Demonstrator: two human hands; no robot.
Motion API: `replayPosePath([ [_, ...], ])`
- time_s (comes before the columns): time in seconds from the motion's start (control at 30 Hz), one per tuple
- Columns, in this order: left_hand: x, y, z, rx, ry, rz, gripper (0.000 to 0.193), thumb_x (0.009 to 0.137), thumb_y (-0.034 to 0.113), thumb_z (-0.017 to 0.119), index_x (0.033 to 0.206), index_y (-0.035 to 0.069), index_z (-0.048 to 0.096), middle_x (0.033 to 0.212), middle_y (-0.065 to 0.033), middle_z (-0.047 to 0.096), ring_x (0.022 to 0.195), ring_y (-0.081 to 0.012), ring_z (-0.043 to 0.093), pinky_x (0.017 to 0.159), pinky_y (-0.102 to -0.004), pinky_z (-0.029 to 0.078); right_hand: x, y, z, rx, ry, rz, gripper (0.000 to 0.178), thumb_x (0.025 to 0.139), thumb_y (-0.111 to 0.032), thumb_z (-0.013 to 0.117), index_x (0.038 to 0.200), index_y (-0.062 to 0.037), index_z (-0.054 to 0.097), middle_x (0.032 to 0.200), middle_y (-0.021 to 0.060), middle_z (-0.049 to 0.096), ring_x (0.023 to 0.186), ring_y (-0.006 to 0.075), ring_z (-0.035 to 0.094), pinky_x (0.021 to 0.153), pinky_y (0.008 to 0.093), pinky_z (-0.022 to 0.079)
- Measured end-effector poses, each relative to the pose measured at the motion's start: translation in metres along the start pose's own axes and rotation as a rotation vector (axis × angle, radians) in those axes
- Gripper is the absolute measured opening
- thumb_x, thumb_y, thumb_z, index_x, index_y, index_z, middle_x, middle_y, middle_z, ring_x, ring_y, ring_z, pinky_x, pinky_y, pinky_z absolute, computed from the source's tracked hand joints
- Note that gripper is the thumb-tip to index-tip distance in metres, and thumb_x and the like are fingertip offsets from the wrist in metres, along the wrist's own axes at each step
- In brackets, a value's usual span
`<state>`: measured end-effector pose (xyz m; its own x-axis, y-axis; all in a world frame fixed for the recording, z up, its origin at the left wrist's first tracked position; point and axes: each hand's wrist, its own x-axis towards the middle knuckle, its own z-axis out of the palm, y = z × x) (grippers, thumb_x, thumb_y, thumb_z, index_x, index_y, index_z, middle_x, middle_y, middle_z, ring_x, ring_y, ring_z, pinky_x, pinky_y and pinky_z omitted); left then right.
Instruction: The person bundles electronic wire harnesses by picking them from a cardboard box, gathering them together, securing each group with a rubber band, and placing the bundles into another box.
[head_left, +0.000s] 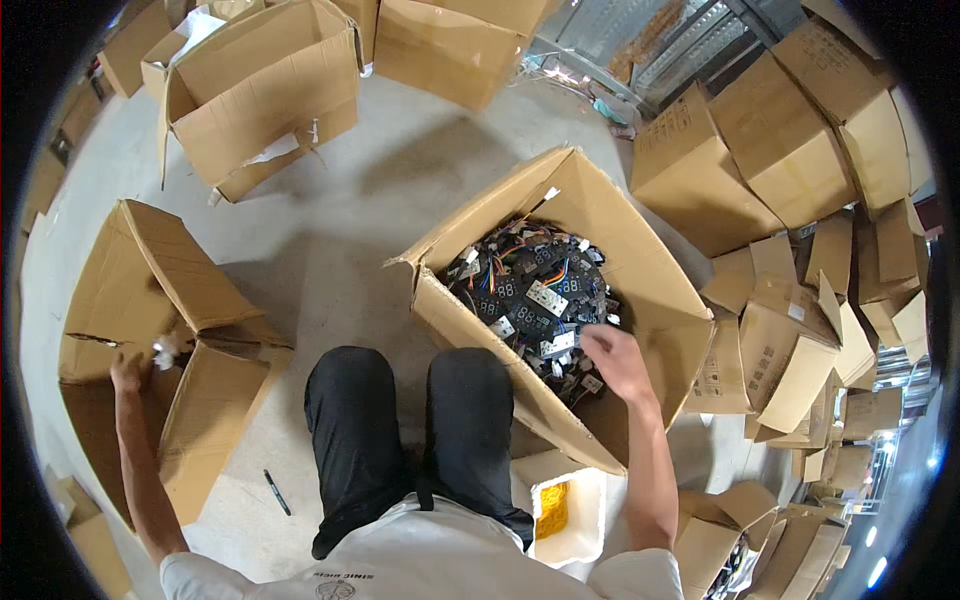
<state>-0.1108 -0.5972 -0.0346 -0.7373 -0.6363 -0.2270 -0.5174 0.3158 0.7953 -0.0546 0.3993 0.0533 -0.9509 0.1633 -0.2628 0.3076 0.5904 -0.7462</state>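
My left hand [128,372] reaches inside the open cardboard box [225,400] on the left, its fingers apart and apparently empty. Close to it are a blurred white piece [165,350] and a thin dark strip [95,340] by the box wall. My right hand [614,358] is inside the larger cardboard box [500,370] on the right. Its fingers are curled in at the end of a pale circuit board [560,343], which they seem to grip. Beneath lies a heap of black display boards [525,280] with coloured wires and white connectors.
A white foam tub [590,520] with something yellow [552,508] in it stands beside my right leg. A pen [277,492] lies on the floor to my left. Large cartons [265,125] stand ahead, and stacked boxes [770,150] line the right side.
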Motion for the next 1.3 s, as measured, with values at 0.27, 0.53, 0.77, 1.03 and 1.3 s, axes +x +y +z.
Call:
replayPosePath([
  [0.27,-0.295,0.207,0.204,-0.192,-0.054,0.671,0.03,0.092,0.004,0.064,0.122,0.001,0.061,0.121,-0.0075,0.063,0.111,-0.0179,0.059,0.099,-0.0325,0.045,0.157,0.045,0.036,-0.795,0.308,0.097,0.031,0.081,-0.032,0.065,0.091,-0.0033,0.072,0.104,0.0177,0.068,0.102,0.0359,0.064,0.088,0.0473,0.05],
  [0.53,-0.438,0.273,0.322,0.011,-0.37,0.872,0.036,0.081,-0.001,0.07,0.116,0.001,0.063,0.117,-0.0159,0.063,0.111,-0.0314,0.061,0.096,-0.0363,0.047,0.115,0.058,0.061,-0.19,0.266,-0.085,0.016,0.089,-0.013,0.057,0.091,-0.0012,0.068,0.089,0.0169,0.071,0.079,0.0304,0.068,0.076,0.0386,0.053],
  [0.77,-0.418,0.353,0.429,-0.073,-0.556,1.081,0.032,0.088,0.014,0.066,0.115,-0.003,0.061,0.118,-0.0193,0.061,0.108,-0.0347,0.061,0.093,-0.0388,0.048,-0.016,0.034,-0.039,0.196,0.401,0.04,0.014,0.092,-0.012,0.06,0.096,-0.0013,0.068,0.092,0.0067,0.068,0.088,0.0157,0.064,0.077,0.0328,0.052],
  [1.03,-0.357,0.36,0.538,0.813,-0.591,0.942,0.033,0.089,0.032,0.061,0.105,0.005,0.07,0.111,-0.0177,0.069,0.106,-0.0318,0.066,0.091,-0.0438,0.053,-0.162,0.083,-0.034,-0.529,0.881,0.188,0.068,0.085,-0.026,0.071,0.135,0.0118,0.045,0.14,0.0306,0.047,0.126,0.0444,0.046,0.111,0.0478,0.035],
  [1.3,-0.344,0.35,0.53,0.719,-0.708,0.912,0.042,0.088,0.04,0.058,0.096,0.001,0.072,0.098,-0.0211,0.07,0.093,-0.0372,0.068,0.085,-0.0457,0.055,-0.178,0.129,-0.023,0.322,0.655,0.506,0.031,0.086,-0.024,0.066,0.085,0.0068,0.067,0.068,0.0017,0.059,0.062,0.0109,0.052,0.054,0.0312,0.042],
])
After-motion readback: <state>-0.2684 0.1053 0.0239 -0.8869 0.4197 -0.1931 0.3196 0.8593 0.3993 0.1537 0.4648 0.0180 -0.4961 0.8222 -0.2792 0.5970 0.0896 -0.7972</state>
